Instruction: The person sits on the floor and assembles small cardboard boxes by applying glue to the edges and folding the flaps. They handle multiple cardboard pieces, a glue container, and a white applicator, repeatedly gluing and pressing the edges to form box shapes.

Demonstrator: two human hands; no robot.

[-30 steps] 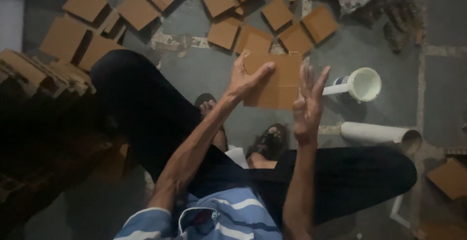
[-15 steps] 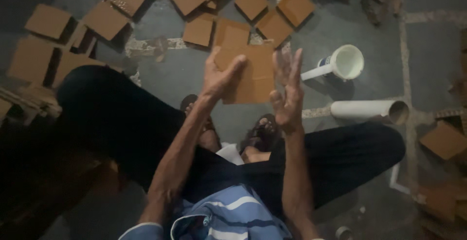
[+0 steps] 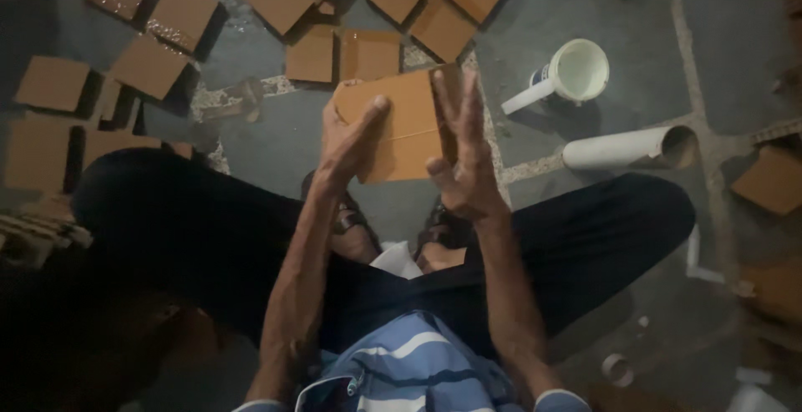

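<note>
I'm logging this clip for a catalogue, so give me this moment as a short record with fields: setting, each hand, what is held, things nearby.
setting: person seated above a grey stone floor, legs apart, seen from the head camera
left hand: grips the left edge of the cardboard piece, thumb across its face
right hand: open, fingers spread, flat against the piece's right edge
held: brown folded cardboard piece, raised over the feet
nearby: flat cardboard squares scattered on the floor; white funnel-shaped cup; white tube lying on its side
</note>
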